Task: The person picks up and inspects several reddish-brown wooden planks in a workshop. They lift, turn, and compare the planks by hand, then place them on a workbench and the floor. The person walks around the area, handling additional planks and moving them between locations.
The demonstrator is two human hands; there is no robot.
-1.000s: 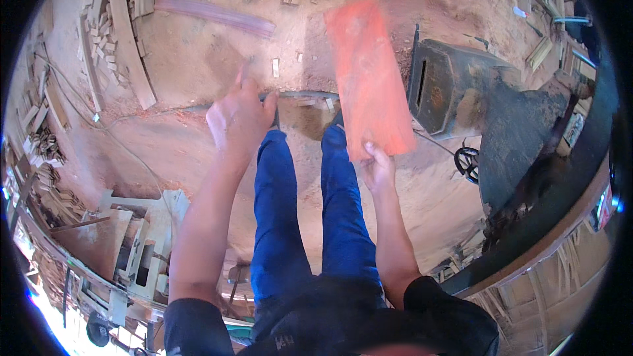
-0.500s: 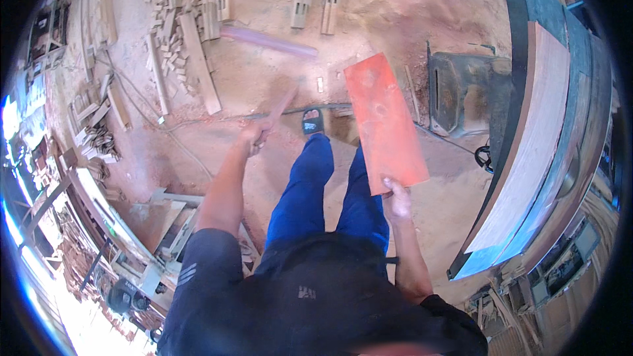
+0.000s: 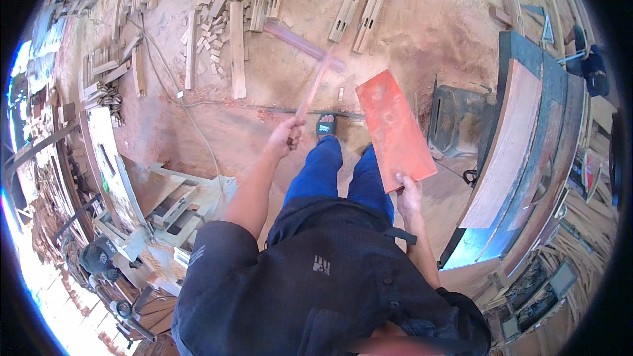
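My left hand [image 3: 287, 136] is closed around the lower end of a thin, narrow wooden strip [image 3: 317, 84], which slants up and to the right, away from me. Seen from above, the strip's far tip overlaps a purplish wooden bar [image 3: 297, 43] lying on the floor; I cannot tell whether they touch. At its near end, a flat rectangular orange-red board [image 3: 395, 128] is gripped by my right hand [image 3: 408, 194], thumb on top and the other fingers hidden beneath. The board is held out in front of my right leg.
A long workbench-like machine [image 3: 508, 138] with a wooden top stands on the right. Beyond the board is a dark metal frame [image 3: 458, 118]. Slotted timbers [image 3: 355, 0] and piled wood offcuts [image 3: 214, 20] lie ahead. A cable [image 3: 188, 122] crosses the floor; another machine [image 3: 178, 207] stands at left.
My left hand has swung the strip up and to the right, further out from me. My right hand still holds the board, little changed. The whole view has shifted slightly.
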